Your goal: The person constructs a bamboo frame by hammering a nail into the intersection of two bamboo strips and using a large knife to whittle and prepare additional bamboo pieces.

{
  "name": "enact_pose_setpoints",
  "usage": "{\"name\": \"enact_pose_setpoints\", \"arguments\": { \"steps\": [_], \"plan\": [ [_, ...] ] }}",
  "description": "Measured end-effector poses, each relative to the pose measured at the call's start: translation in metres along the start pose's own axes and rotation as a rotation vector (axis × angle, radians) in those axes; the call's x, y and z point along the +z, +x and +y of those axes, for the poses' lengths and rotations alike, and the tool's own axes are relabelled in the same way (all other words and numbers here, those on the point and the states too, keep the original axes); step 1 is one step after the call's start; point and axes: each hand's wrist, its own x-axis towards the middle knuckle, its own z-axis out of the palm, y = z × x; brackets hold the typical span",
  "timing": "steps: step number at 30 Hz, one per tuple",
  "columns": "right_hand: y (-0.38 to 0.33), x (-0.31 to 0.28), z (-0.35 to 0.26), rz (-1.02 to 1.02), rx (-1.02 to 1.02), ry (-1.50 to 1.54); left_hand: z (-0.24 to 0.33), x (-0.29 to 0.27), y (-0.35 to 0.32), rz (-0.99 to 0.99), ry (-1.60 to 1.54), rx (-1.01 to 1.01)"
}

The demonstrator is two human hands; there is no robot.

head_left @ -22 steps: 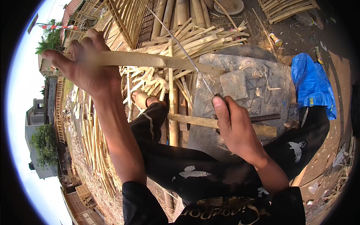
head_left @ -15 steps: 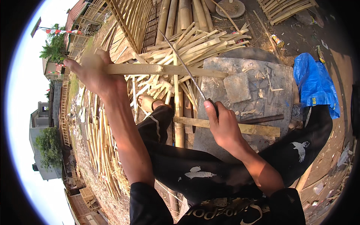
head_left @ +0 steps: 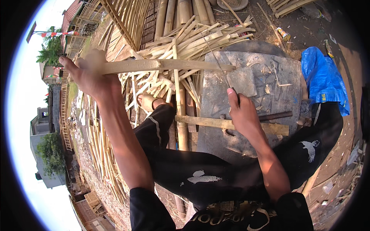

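Note:
My left hand [head_left: 92, 77] grips one end of a bamboo strip [head_left: 173, 64], its fingers partly blurred and its thumb sticking out. The strip lies level, its right end over a worn grey board [head_left: 216, 138], next to a flat square block [head_left: 244, 81]. In my right hand [head_left: 246, 113] is a long thin-bladed knife [head_left: 216, 57], its handle mostly hidden by the fingers. The blade points up and away, crossing the strip near its right end. Below that hand a second bamboo piece [head_left: 206, 123] and a dark rod [head_left: 275, 116] lie across the board.
Split bamboo strips [head_left: 208, 38] are heaped beyond the board, with thick bamboo poles [head_left: 185, 11] behind. More strips [head_left: 102, 146] lie on the ground at left. A blue plastic sheet [head_left: 323, 77] sits by my right knee. My sandalled foot [head_left: 148, 102] rests beside the heap.
My right hand has shifted right and slightly up, taking the knife along; its blade now crosses the strip closer to the right end. The strip and left hand have moved slightly up and left.

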Motion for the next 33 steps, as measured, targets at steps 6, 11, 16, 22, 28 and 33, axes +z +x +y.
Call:
{"name": "enact_pose_setpoints", "arguments": {
  "steps": [6, 11, 16, 22, 28, 33],
  "plan": [
    [-0.035, 0.010, -0.056, -0.137, -0.204, 0.135, 0.006, -0.002, -0.003, 0.128, 0.014, -0.043],
    [-0.024, 0.038, -0.040, -0.131, -0.110, 0.101, -0.003, 0.008, 0.006, 0.305, 0.078, -0.090],
    [-0.042, 0.047, -0.050, -0.078, -0.204, 0.122, -0.007, -0.024, 0.020, 0.180, 0.015, -0.181],
    [-0.029, 0.083, -0.027, -0.017, -0.299, 0.194, -0.001, 0.023, -0.010, 0.284, 0.097, -0.129],
    [-0.031, 0.090, -0.041, 0.004, -0.263, 0.333, -0.024, -0.013, 0.018, 0.385, 0.230, -0.082],
    [-0.017, 0.114, -0.018, 0.028, -0.317, 0.174, -0.033, -0.036, 0.035, 0.141, 0.417, -0.024]
  ]
}}
